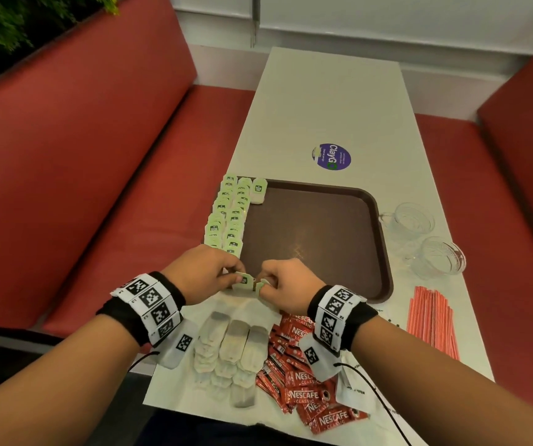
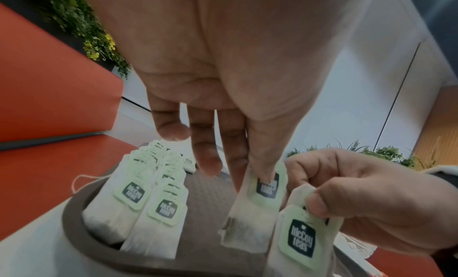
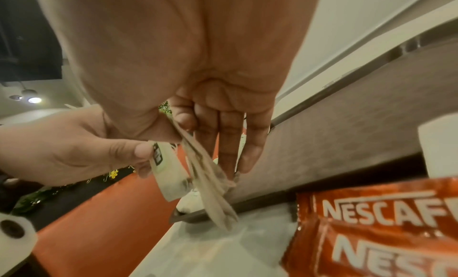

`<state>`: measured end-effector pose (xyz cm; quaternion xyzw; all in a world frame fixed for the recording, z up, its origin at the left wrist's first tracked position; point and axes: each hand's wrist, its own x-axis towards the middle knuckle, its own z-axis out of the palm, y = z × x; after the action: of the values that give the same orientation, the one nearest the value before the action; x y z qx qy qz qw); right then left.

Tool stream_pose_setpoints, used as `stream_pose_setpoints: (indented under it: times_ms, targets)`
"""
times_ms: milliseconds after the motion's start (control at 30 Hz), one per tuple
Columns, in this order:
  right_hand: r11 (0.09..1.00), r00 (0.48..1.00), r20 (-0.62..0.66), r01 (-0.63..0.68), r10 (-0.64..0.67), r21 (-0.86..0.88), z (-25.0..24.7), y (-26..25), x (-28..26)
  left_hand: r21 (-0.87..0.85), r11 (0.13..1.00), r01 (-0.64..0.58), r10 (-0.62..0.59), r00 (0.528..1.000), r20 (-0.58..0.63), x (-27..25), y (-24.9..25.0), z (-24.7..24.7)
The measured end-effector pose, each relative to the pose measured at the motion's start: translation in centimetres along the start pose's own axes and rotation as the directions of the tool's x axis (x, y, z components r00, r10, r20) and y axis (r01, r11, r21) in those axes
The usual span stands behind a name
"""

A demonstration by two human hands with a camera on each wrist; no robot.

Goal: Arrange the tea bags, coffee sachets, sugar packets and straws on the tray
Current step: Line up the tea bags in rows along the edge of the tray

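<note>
A brown tray (image 1: 316,233) lies on the white table. Two rows of green-tagged tea bags (image 1: 226,220) run along its left side (image 2: 138,199). Over the tray's near left corner my left hand (image 1: 205,272) pinches one tea bag (image 2: 257,206) between thumb and forefinger. Right beside it, my right hand (image 1: 283,281) pinches a small bunch of tea bags (image 2: 297,240), seen edge-on in the right wrist view (image 3: 210,185). More tea bags (image 1: 229,346) and red coffee sachets (image 1: 304,381) lie near the table's front edge. Red straws (image 1: 432,320) lie at the right.
Two clear glass cups (image 1: 410,220) (image 1: 439,257) stand right of the tray. A purple sticker (image 1: 331,156) marks the table beyond the tray. Red bench seats (image 1: 114,175) flank the table on both sides. White packets (image 1: 352,394) lie under my right wrist.
</note>
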<state>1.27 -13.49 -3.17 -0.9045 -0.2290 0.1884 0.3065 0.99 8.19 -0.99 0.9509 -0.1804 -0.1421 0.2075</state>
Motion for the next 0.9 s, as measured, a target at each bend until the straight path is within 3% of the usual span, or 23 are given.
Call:
stream_pose_setpoints:
  times_ms: [200,367,600,700,800,900]
  targets:
    - [0.992,0.995,-0.093,-0.014,0.026,0.125,-0.7,0.2,0.9,-0.039,0.999,-0.018,0.018,1.000,0.014,0.7,0.4,-0.8]
    - [0.975,0.996,-0.085,0.001,0.019,0.223,-1.4,-0.1,1.2,-0.066,0.998,-0.024,0.023,1.000,-0.014,1.8,0.5,-1.4]
    - [0.983,0.982,-0.177,0.097,-0.069,0.156,-1.4,0.3,1.9,-0.224,0.968,-0.113,0.066,0.976,-0.207,3.1,1.2,-2.7]
    - [0.984,0.971,-0.234,0.091,-0.053,0.154,-1.9,0.6,2.4,-0.288,0.955,-0.070,0.021,0.985,-0.169,3.9,1.2,-2.4]
    - [0.983,0.975,-0.218,0.012,0.029,0.181,-2.6,1.1,2.7,-0.243,0.970,-0.017,-0.012,0.993,-0.118,5.8,0.8,-2.3]
    - [0.959,0.971,-0.204,-0.066,0.125,0.274,-3.0,1.6,2.6,-0.210,0.972,0.105,-0.139,0.978,-0.155,9.6,-0.6,-2.7]
